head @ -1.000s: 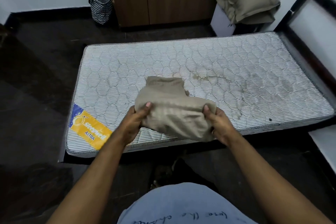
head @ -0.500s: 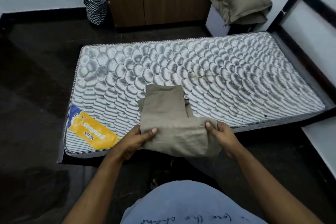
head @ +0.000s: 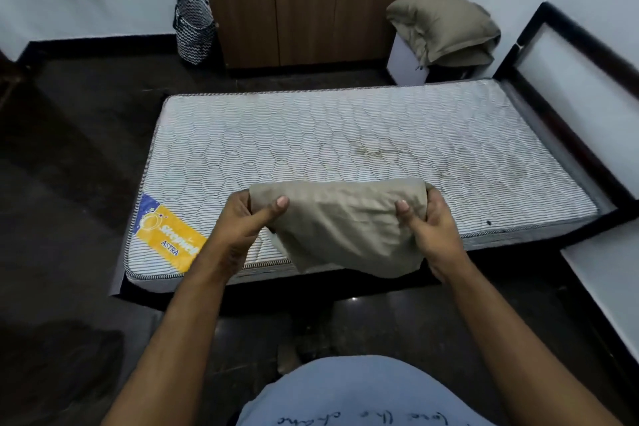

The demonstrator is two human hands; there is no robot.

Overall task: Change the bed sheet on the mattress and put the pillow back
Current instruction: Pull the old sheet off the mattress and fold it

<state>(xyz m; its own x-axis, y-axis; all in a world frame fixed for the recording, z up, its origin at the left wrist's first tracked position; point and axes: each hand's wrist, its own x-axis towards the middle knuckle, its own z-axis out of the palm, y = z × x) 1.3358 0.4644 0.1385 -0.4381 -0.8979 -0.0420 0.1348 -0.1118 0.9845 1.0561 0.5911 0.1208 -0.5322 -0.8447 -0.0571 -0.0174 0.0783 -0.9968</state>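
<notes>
A folded beige bed sheet (head: 342,225) hangs between my hands above the near edge of the bare striped mattress (head: 345,135). My left hand (head: 250,218) pinches its left top corner, thumb on the near side. My right hand (head: 427,221) grips its right top corner the same way. The sheet's lower part droops toward the mattress edge. A beige pillow (head: 442,28) lies on a white stand beyond the mattress's far right corner.
The dark bed frame and white headboard (head: 570,79) run along the right. A wooden wardrobe (head: 318,0) stands at the back, with a patterned basket (head: 193,28) to its left. Dark floor surrounds the bed. A white ledge (head: 608,270) sits at the near right.
Both hands have lifted the sheet off the mattress and moved apart, stretching its top edge wider. The part that lay on the mattress now hangs below my hands.
</notes>
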